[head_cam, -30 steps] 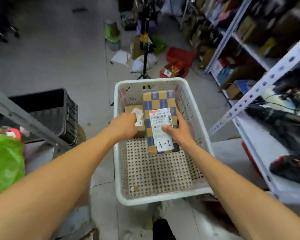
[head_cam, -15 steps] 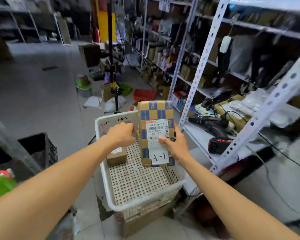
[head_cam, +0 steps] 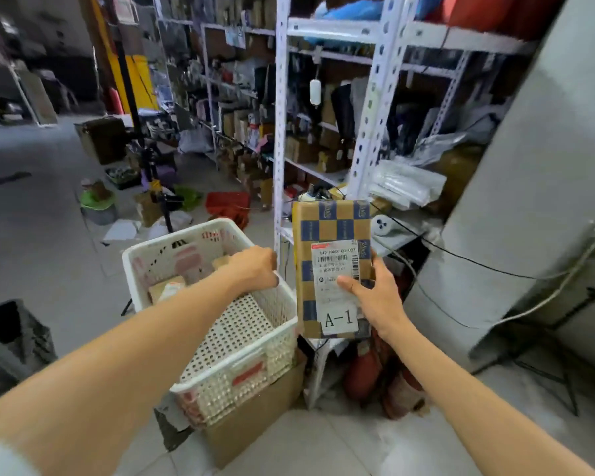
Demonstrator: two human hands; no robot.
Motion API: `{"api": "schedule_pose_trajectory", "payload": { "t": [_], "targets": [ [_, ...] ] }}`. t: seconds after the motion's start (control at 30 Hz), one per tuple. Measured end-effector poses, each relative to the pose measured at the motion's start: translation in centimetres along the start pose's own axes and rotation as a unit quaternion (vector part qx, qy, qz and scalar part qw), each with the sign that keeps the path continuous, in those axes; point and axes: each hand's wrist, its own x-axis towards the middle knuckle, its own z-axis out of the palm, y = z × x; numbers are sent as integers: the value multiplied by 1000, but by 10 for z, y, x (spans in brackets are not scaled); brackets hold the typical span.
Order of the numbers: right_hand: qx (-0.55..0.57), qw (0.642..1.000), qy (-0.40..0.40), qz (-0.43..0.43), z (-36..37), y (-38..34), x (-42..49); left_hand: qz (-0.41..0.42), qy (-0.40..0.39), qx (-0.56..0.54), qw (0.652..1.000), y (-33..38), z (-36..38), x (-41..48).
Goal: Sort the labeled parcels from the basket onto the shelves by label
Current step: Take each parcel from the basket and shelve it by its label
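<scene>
a-1 parcel (head_cam: 331,266) upright in right hand (head_cam: 375,297) — beside basket (head_cam: 220,341)

"a-1" on checkered parcel's label (head_cam: 337,290)

red crate (head_cam: 228,205), tripod (head_cam: 158,187), cardboard box (head_cam: 251,417)
</scene>
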Motion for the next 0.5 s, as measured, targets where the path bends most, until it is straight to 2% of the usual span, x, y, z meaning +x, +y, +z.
{"api": "schedule_pose_trajectory", "payload": {
  "t": [0.17,0.3,0.5],
  "targets": [
    [-16,994,104,-4,-119,0,-36,122,-31,28,992,128,1,16],
    [-29,974,224,-3,-217,1,-63,216,-55,40,974,238,-12,28],
    [-70,927,368,12,-341,-11,-99,358,12,66,931,393,-38,49]
  ]
}}
